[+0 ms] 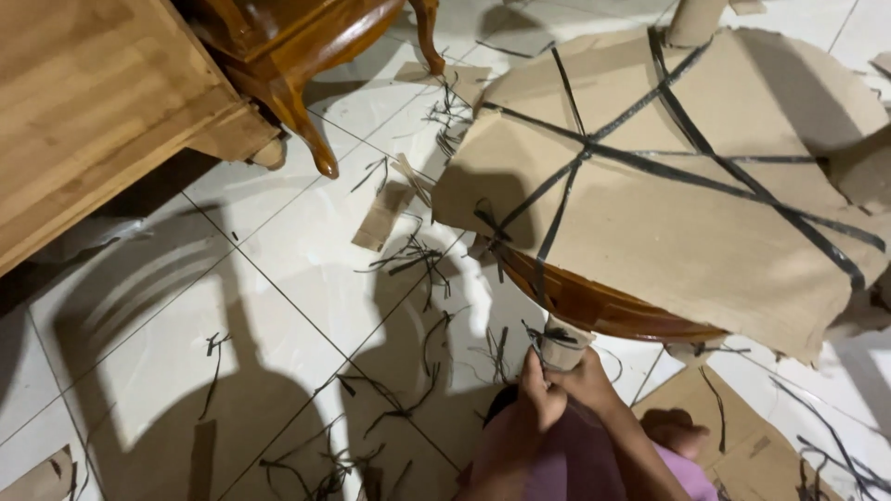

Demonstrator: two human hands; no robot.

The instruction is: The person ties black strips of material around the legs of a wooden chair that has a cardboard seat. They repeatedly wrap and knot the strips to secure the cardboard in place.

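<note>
Wrapped table leg [561, 348] stands just above both hands, at the near edge of the round table [613, 311] that lies tipped over the white tiled floor [278, 269]. The left hand [538, 394] and the right hand [589, 380] are both closed around its lower end, touching each other. The leg is pale, covered in brown paper with black strap ends at its top. Brown cardboard [687, 213] covers the table top, crossed by black straps [594, 148]. Cut strap pieces [413, 255] and a cardboard scrap [382, 218] lie on the floor near a carved wooden furniture leg [311, 139].
</note>
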